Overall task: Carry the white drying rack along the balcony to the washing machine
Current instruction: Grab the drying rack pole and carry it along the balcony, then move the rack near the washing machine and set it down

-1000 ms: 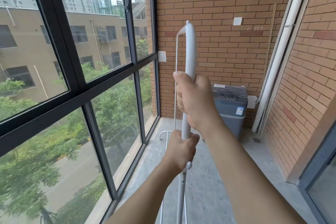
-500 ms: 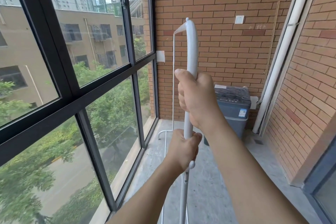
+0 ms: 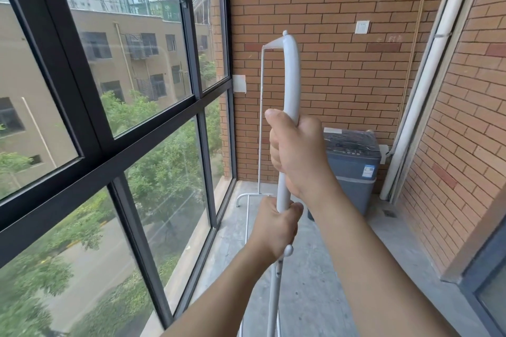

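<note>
The white drying rack (image 3: 289, 74) stands upright in front of me, its near post running up the middle of the view and its top bar reaching toward the far post. My right hand (image 3: 297, 153) grips the near post high up. My left hand (image 3: 275, 230) grips the same post just below, above a small white knob. The rack's far foot (image 3: 246, 195) curves over the floor by the window. The grey washing machine (image 3: 353, 169) stands against the brick end wall, partly hidden behind my right hand.
Dark-framed windows (image 3: 153, 117) run along the left side. A brick wall and a white drainpipe (image 3: 421, 96) line the right. The concrete floor (image 3: 315, 282) stretches ahead to the machine. A blue door frame (image 3: 487, 276) stands at the near right.
The end wall and washing machine have come slightly closer. Both hands keep the same grip on the post, and the rack has moved forward with me.
</note>
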Tool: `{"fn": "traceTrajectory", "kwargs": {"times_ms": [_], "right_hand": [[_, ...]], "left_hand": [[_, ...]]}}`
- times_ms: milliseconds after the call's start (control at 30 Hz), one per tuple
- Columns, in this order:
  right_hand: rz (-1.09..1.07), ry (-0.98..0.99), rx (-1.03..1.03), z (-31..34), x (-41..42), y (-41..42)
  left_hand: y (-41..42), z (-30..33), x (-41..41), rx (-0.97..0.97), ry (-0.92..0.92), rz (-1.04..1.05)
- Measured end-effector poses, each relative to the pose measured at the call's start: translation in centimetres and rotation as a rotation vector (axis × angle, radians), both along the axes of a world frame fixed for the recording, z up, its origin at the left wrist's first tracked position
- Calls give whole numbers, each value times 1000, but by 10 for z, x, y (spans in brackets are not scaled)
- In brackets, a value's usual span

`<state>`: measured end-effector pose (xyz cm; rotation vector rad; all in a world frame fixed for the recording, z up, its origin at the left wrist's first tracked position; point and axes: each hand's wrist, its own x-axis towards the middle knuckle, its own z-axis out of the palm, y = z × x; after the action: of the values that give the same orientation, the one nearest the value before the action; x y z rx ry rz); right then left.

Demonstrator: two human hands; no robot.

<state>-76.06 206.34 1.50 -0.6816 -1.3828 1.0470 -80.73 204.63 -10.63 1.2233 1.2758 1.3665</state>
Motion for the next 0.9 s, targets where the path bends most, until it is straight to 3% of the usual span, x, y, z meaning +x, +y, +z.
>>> {"fn": "traceTrajectory", "kwargs": {"times_ms": [900], "right_hand": [[-4,4,-11,-16,-65,78]], "left_hand": [[74,-8,-66,-34,14,-2]]}}
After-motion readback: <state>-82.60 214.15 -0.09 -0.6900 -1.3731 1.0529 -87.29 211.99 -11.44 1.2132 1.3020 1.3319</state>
